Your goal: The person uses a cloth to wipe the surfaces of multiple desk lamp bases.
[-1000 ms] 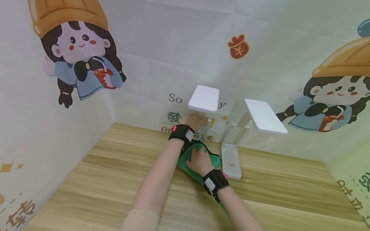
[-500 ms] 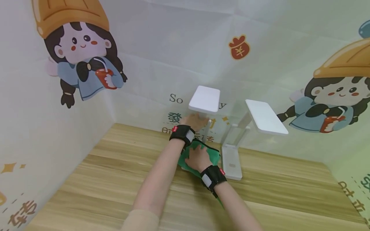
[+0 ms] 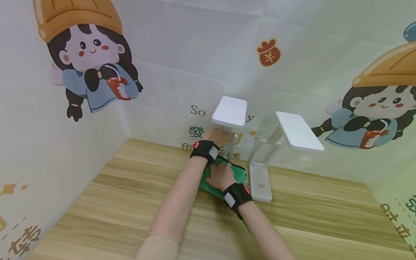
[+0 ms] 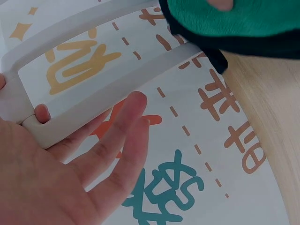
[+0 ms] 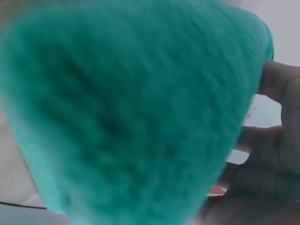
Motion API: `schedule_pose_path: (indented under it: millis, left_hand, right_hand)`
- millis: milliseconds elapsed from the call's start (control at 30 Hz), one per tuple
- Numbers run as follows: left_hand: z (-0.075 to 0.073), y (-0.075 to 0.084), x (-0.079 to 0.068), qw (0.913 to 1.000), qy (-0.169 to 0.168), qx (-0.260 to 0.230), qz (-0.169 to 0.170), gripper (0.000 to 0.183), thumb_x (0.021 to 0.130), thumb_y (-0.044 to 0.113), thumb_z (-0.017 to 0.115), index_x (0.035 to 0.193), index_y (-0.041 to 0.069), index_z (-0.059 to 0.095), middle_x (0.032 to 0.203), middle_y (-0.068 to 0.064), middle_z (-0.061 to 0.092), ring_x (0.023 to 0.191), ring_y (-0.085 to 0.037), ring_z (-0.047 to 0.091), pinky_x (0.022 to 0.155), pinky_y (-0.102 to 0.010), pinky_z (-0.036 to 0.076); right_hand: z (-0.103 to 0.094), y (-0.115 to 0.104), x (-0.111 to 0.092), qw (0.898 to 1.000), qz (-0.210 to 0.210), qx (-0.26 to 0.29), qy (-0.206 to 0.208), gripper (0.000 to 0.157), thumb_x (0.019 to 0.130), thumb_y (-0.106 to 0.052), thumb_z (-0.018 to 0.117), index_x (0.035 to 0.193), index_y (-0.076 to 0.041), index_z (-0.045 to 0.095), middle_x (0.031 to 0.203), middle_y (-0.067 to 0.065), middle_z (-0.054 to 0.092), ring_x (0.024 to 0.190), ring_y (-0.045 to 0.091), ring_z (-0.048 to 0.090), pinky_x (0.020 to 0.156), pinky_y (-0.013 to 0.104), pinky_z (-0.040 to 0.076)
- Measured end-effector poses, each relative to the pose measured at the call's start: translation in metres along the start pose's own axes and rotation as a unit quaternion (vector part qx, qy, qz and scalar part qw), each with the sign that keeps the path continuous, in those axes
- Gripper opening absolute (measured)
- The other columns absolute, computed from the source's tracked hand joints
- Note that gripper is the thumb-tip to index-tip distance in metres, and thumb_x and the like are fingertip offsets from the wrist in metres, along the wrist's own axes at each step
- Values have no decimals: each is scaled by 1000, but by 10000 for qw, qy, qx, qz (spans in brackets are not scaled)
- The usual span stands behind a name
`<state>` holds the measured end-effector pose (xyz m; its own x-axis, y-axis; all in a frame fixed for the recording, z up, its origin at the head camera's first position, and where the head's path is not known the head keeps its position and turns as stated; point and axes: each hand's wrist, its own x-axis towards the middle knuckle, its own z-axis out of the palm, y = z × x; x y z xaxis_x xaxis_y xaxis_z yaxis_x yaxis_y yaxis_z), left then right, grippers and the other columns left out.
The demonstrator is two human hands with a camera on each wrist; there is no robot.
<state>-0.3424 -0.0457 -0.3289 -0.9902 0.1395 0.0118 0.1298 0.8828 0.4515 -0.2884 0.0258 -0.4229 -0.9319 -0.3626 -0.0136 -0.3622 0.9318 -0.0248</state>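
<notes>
A white desk lamp stands near the back wall. My left hand holds its slim upright frame just below the lamp head; in the left wrist view, several fingers extend behind the frame and one fingertip shows through its opening. Lower down, my right hand grips a green, dark-edged cloth at the foot of that lamp. The cloth covers the lamp's base from sight. Up close in the right wrist view, the plush green cloth bunches against my fingers.
Just right of the cloth stands a second white desk lamp, its flat base on the wooden table. A wall sheet printed with cartoon figures and lettering rises behind and at both sides.
My right hand has shifted slightly left and toward the wall with the cloth, which has moved and creased under it. The left hand stays on the lamp frame.
</notes>
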Motion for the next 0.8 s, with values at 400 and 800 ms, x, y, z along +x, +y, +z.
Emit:
schedule_pose_path:
  millis: [400,800]
  left_hand:
    - [9,-11,17,10000,-25,-65,-34,63,98,55,34,149,18,31,115,-11,66,101,-30,63,83,-42,49]
    - [-1,-1,1,9999,-84,-63,15,64,99,53,32,150,15,27,118,-13,65,98,-28,61,80,-38,47]
  right_hand:
    - [3,-5,-15,9993,-242,151,-220,48,94,-36,55,137,-16,51,137,34,44,123,53,43,74,48,54]
    - [8,-15,-5,9939,-430,-1015,-35,37,98,-33,44,131,-23,57,131,31,51,115,45,51,79,43,54]
